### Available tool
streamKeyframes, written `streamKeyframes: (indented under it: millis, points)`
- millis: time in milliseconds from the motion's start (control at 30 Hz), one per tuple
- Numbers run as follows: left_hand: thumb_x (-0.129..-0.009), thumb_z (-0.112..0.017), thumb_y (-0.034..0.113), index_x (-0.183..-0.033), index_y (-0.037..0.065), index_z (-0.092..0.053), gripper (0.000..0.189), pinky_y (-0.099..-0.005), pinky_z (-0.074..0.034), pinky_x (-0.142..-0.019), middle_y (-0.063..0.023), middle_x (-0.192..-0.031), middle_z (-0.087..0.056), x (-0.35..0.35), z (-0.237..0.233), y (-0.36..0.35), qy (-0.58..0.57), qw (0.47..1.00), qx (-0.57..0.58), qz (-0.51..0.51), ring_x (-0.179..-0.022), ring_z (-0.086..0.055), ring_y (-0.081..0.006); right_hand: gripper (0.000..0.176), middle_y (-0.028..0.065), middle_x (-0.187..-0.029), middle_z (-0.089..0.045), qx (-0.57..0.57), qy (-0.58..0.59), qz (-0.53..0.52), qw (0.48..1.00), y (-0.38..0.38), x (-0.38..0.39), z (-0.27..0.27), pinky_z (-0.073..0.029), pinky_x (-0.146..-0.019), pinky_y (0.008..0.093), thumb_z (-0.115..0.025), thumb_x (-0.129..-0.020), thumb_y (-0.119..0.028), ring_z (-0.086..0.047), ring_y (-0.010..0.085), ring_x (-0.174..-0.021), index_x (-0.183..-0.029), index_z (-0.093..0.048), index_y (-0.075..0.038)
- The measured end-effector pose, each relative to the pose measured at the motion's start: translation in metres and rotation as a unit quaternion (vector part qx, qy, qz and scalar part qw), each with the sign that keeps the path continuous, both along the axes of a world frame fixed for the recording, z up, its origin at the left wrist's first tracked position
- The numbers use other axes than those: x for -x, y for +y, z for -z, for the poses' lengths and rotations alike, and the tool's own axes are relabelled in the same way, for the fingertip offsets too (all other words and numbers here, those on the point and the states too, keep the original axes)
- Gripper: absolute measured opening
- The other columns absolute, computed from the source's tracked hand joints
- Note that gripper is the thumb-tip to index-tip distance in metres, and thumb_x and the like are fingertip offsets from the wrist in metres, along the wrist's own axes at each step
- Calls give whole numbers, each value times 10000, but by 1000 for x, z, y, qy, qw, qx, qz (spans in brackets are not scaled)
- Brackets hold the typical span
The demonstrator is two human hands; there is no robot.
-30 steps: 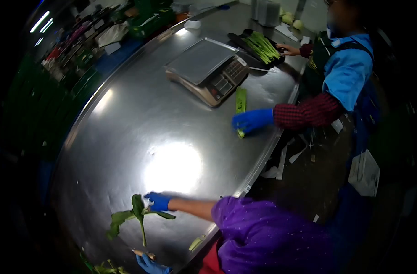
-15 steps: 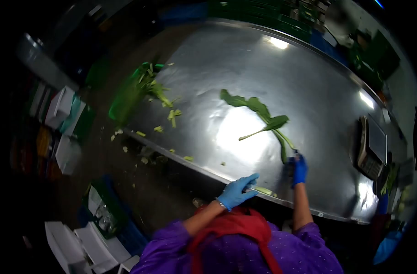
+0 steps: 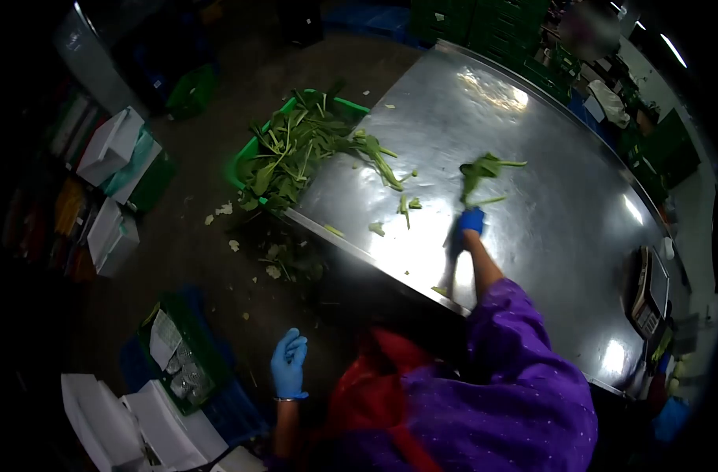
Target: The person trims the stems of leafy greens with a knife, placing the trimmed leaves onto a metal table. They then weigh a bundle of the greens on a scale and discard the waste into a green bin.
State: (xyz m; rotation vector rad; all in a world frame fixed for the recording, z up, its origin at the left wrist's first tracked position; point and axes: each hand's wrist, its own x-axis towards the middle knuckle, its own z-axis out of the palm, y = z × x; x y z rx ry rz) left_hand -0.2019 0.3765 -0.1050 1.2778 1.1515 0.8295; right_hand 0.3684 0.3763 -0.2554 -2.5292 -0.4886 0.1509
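Note:
My right hand [image 3: 471,220], in a dark blue glove, is low over the metal table [image 3: 563,236] with its fingers closed. What it grips is blurred. Right beyond the fingers lie green leaves [image 3: 478,171] with pale stems, near or touching the hand. My left hand [image 3: 289,365], in a light blue glove, hangs off the table's near edge, fingers loosely bent and nothing in them. A green crate [image 3: 245,161] heaped with leafy greens [image 3: 296,141] stands at the table's left end, and some stems spill onto the metal.
Cut stem pieces [image 3: 407,208] lie on the table's left part. A scale [image 3: 647,303] stands at the right. White boxes [image 3: 170,421] and a dark green crate [image 3: 187,377] are on the floor at lower left. Scraps [image 3: 274,271] litter the floor below the table edge.
My right hand and the leaves have moved left across the table, toward the crate. My left hand has come away from the table edge to the left. The view has turned left.

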Motion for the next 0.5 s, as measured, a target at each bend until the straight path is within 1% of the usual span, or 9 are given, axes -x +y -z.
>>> streamKeyframes:
  millis: [33, 67, 133, 267, 300, 333, 433, 467, 500]
  points:
    - [-874, -586, 19, -1194, -34, -542, 327, -261, -512, -829, -119, -1038, -631, 0, 4, 6, -1, 1000, 12, -10, -920, -614, -133, 282, 212, -956, -611, -97, 28, 52, 994, 53, 43, -1, -477, -775, 472, -498, -858, -227, -591, 393, -948, -1017, -543, 2]
    - [-874, -575, 4, -1201, -48, -532, 334, -261, -509, -839, -117, -1042, -630, 4, 3, 15, 12, 999, 37, 12, -926, -614, -135, 289, 223, -986, -602, -57, 79, -1, 995, 98, 82, -20, -480, -781, 475, -496, -870, -243, -594, 375, -974, -1029, -538, -5]
    - [-876, -573, 12, -1209, -58, -522, 344, -253, -509, -828, -112, -1033, -633, 17, 16, 38, -31, 998, 44, 37, -915, -614, -136, 252, 255, -1133, -515, -32, 81, -6, 996, 181, 151, -55, -488, -812, 475, -498, -875, -199, -580, 394, -999, -1059, -540, -32]
    - [-868, -551, -6, -1219, -58, -517, 357, -248, -507, -819, -115, -1029, -634, 51, 19, 116, 19, 998, 65, -10, -903, -610, -143, 260, 242, -1125, -500, -63, 121, 3, 991, 312, 182, -89, -484, -828, 468, -497, -867, -182, -581, 399, -995, -1064, -545, -19]
    - [-861, -566, -21, -1216, -50, -523, 359, -259, -492, -835, -109, -1152, -599, 60, 22, 140, -6, 996, 84, -39, -988, -607, -167, 268, 244, -1150, -496, -75, 140, 15, 987, 348, 182, -96, -484, -823, 468, -523, -845, -184, -580, 409, -985, -1055, -556, -21]
    - [-879, -572, 47, -1219, -22, -534, 349, -256, -488, -800, -106, -1124, -617, 79, 44, 165, 20, 992, 110, -61, -956, -618, -171, 298, 260, -1089, -549, -128, 92, 3, 988, 386, 180, -78, -489, -788, 481, -584, -811, -211, -585, 421, -963, -1026, -572, -5]
    - [-890, -592, 180, -1190, 62, -575, 323, -253, -458, -733, -96, -1029, -656, 123, 65, 223, 89, 966, 220, -100, -886, -631, -156, 322, 227, -870, -611, -224, 193, -57, 954, 438, 173, -49, -503, -668, 411, -660, -761, -215, -631, 325, -768, -965, -585, 22]
    - [-896, -580, 165, -1183, 66, -577, 304, -280, -470, -747, -91, -1043, -644, 147, 78, 236, 106, 955, 257, -103, -918, -623, -167, 301, 199, -808, -618, -293, 232, -62, 925, 435, 170, -83, -500, -630, 379, -671, -756, -197, -630, 277, -696, -941, -588, 26]
    - [-896, -580, 165, -1183, 66, -577, 304, -280, -470, -747, -91, -1043, -644, 147, 78, 248, 104, 953, 263, -107, -918, -623, -167, 295, 142, -815, -615, -376, 262, -43, 888, 426, 162, -86, -484, -603, 337, -655, -769, -121, -578, 210, -628, -1012, -581, 29]
